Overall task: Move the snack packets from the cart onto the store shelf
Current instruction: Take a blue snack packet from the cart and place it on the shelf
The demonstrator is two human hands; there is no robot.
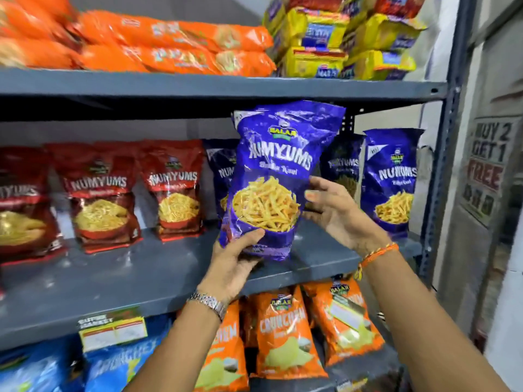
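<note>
A purple snack packet (278,165) marked NUMYUMS stands upright over the front of the grey middle shelf (158,267). My left hand (236,257) grips its bottom edge from below. My right hand (334,210) holds its right side, thumb on the front. Behind it stand more purple packets (392,176) along the shelf's right part. Red NUMYUMS packets (97,193) fill the left part. The cart is out of view.
Orange packets (169,43) and yellow packets (339,41) lie on the top shelf. Orange packets (283,332) and blue packets (113,366) stand on the lower shelf. The rack's grey upright post (444,137) and a wall poster (486,168) are at the right.
</note>
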